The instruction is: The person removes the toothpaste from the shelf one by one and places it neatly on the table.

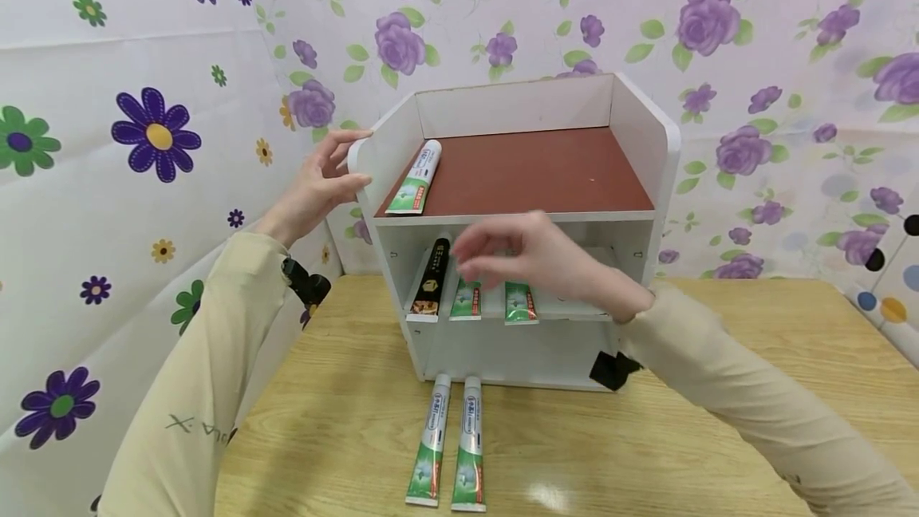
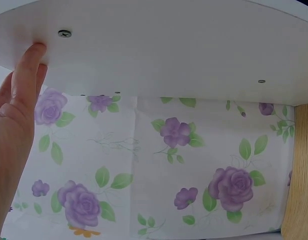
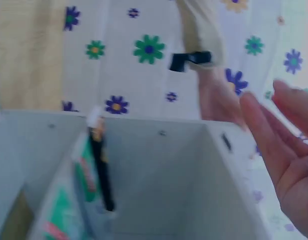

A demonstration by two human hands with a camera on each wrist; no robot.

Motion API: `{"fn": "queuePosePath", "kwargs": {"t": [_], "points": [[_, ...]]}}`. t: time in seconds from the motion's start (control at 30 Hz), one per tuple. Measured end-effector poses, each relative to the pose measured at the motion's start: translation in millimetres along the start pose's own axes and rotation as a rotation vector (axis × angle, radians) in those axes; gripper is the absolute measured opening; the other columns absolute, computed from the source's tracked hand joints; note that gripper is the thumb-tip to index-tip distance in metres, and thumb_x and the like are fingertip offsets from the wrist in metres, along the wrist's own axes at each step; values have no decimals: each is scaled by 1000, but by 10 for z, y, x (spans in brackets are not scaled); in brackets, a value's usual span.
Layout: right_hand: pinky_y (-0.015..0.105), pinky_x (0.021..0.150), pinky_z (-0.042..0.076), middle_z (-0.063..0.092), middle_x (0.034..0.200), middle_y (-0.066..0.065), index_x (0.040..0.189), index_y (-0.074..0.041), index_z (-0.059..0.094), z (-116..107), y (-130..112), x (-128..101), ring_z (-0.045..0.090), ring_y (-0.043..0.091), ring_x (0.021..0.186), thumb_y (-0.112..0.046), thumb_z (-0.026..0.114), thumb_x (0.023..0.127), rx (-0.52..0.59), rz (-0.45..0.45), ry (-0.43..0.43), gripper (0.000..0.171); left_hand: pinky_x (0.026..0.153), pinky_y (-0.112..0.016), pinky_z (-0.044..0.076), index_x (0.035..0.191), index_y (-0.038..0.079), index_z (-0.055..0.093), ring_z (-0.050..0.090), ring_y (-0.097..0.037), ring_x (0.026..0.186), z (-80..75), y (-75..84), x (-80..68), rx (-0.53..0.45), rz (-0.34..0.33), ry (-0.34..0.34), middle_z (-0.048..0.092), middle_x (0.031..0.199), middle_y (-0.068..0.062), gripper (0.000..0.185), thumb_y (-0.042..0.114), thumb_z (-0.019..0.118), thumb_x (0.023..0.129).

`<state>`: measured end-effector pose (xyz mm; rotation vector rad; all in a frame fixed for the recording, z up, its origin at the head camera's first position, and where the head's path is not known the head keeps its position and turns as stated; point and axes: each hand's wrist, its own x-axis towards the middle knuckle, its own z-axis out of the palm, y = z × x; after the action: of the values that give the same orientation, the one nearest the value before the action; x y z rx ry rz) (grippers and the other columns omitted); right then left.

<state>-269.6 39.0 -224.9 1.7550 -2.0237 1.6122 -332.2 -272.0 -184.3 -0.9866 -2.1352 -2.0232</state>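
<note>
Where the left hand [image 1: 316, 186] rests: white shelf unit [image 1: 646, 142], brown-topped

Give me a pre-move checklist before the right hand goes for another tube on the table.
1. Right hand free: ok, fingers relaxed, nothing held, in front of the middle shelf.
2. Left hand steadying the rack: ok, fingers on its left side panel.
3. Table tubes reachable: ok, two green-and-white tubes lie side by side before the rack.
4. Middle shelf room: ok, black tube and two green tubes sit left, space to the right.
5. Top shelf room: ok, one tube at the left edge.
6. Bottom shelf contents: cannot tell.
</note>
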Motion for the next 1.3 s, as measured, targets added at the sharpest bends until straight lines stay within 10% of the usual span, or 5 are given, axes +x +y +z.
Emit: {"fn": "queuePosePath", "kwargs": {"t": [0.53,1.3], "points": [[39,70,50,62,94,20,103,3,60,-515,-12,824,59,37,87,-8,66,83,200,471,370,24,65,-28,47,128,15,45,51,-20,84,-3,-15,10,2,12,-22,18,146,-2,52,-9,55,84],[35,73,49,54,103,22,109,0,56,-445,424,1365,53,22,66,-7,60,87,163,808,421,24,67,-28,47,128,16,45,50,-20,89,12,8,8,-2,28,-13,20,145,1,52,-11,53,84]]}}
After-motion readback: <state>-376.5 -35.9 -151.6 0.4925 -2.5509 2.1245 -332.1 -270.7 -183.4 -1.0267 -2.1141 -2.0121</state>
